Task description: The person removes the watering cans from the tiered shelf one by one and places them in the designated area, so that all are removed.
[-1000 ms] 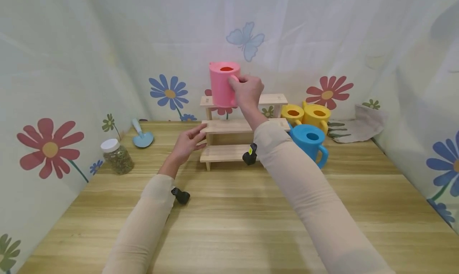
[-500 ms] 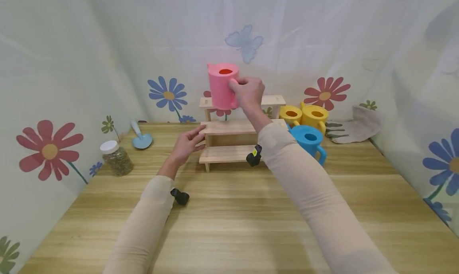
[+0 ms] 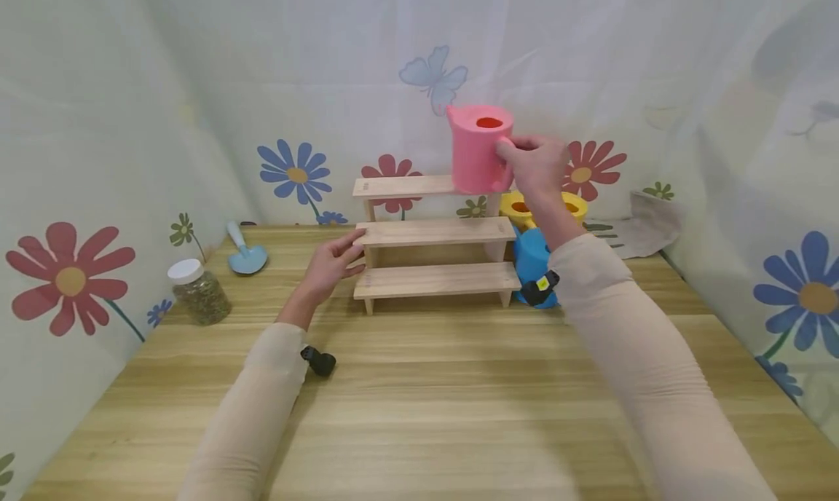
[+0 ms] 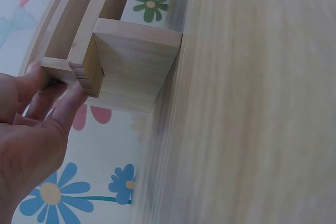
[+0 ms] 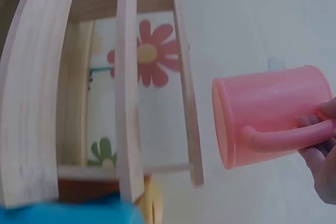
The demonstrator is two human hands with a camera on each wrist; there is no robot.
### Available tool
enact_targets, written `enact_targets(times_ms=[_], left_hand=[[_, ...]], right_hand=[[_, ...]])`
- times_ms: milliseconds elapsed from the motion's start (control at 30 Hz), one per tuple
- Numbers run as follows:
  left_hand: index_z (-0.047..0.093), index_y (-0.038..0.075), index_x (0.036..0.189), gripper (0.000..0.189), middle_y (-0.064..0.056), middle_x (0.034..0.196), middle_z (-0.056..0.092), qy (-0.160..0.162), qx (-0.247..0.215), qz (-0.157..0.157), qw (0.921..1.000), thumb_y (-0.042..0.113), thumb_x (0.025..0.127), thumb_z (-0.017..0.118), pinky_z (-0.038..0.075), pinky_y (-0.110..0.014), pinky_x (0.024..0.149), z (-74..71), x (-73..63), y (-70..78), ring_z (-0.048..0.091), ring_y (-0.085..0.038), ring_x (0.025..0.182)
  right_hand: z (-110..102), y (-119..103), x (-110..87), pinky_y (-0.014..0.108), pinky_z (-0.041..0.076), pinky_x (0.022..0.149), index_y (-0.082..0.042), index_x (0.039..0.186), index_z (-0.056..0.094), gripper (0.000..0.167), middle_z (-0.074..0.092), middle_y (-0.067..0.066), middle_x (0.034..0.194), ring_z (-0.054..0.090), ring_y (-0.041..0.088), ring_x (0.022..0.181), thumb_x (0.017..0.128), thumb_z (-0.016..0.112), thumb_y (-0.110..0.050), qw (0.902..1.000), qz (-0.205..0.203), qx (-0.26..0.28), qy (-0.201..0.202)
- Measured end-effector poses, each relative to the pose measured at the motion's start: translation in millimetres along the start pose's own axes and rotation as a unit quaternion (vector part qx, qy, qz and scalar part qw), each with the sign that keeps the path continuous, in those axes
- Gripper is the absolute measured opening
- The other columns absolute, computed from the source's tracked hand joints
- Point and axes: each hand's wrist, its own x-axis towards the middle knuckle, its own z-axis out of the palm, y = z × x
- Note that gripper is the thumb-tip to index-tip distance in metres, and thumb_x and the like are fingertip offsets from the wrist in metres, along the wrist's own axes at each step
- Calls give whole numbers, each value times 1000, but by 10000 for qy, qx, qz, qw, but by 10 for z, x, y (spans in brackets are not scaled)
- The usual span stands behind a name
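My right hand (image 3: 539,167) grips the handle of a pink watering can (image 3: 481,151), held upright in the air near the right end of the top tier. The can's base is apart from the boards in the right wrist view. A three-tier wooden shelf (image 3: 435,231) stands on the table with bare boards. At its left side my left hand (image 3: 325,268) holds the end of the middle board; in the left wrist view its fingertips (image 4: 34,70) lie around that board end. Yellow watering cans (image 3: 574,205) and a blue one (image 3: 532,257) stand right of the shelf, partly hidden by my right arm.
A light-blue hand trowel (image 3: 247,257) and a white-lidded jar of dried greenish bits (image 3: 200,294) lie and stand at the left. Garden gloves (image 3: 645,228) rest at the back right. A flower-printed curtain (image 3: 314,79) surrounds the wooden table (image 3: 419,406).
My right hand has carried the pink watering can from over the top tier's left part to its right end. The left hand keeps its place at the shelf.
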Motion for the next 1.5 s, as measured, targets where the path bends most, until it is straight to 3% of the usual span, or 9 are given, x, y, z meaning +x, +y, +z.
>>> enact_targets(times_ms=[100, 233, 367, 600, 867, 1100, 1300, 1500], left_hand=[[45, 10, 152, 48, -18, 155, 38, 7, -14, 33, 10000, 18, 105, 53, 42, -54, 107, -14, 3, -5, 43, -34, 138], [45, 10, 152, 48, -18, 156, 36, 13, 18, 3, 10000, 18, 105, 53, 45, -51, 106, -26, -6, -11, 42, -34, 138], [45, 11, 152, 48, -17, 157, 35, -2, 22, -15, 10000, 18, 105, 53, 47, -48, 104, -18, -10, -9, 43, -34, 138], [46, 11, 151, 47, -16, 157, 35, -26, 8, -36, 10000, 17, 105, 53, 48, -47, 104, 1, -4, 9, 43, -34, 138], [46, 11, 151, 47, -18, 155, 37, -45, -36, -5, 10000, 18, 105, 53, 47, -48, 105, -13, 13, -14, 43, -35, 137], [45, 11, 152, 48, -17, 157, 35, -68, -42, 6, 10000, 18, 105, 53, 47, -49, 105, -25, 6, -5, 42, -34, 138], [44, 9, 152, 48, -17, 157, 35, -66, -62, 77, 9999, 18, 105, 53, 41, -55, 107, -31, 1, 10, 41, -34, 139], [45, 9, 151, 48, -16, 157, 36, -65, -118, 44, 9999, 16, 105, 53, 41, -56, 107, -20, 19, -11, 42, -34, 138]], right_hand=[[-187, 94, 40, 30, 59, 82, -11, 114, 78, 34, 74, 5, 106, 63, 18, 97, 88, 78, -33, 9996, 175, -134, 166], [-382, 191, 83, 30, 59, 84, -14, 115, 78, 36, 74, 5, 108, 62, 17, 94, 86, 80, -36, 9982, 468, -172, 347], [-576, 254, 105, 29, 60, 83, -11, 113, 78, 36, 73, 6, 105, 61, 16, 90, 84, 82, -33, 9962, 643, 76, 579], [-944, 384, 7, 25, 57, 84, -12, 115, 78, 47, 72, 3, 104, 59, 13, 93, 80, 83, -44, 9931, 905, -48, 738], [-1289, 566, -209, 21, 55, 76, -10, 109, 80, 48, 73, -2, 91, 64, 13, 85, 76, 87, -45, 9939, 646, 376, 808], [-1496, 666, -286, 13, 56, 71, -8, 106, 80, 51, 71, -1, 87, 67, 12, 80, 71, 89, -43, 9937, 754, 533, 627], [-1568, 663, -289, 12, 56, 71, -8, 108, 79, 48, 70, -4, 87, 65, 11, 84, 76, 86, -44, 9976, 534, 153, 416], [-1794, 669, -264, 12, 56, 70, -7, 112, 78, 42, 71, -10, 83, 69, 6, 76, 81, 84, -35, 9984, 524, -210, 29]])
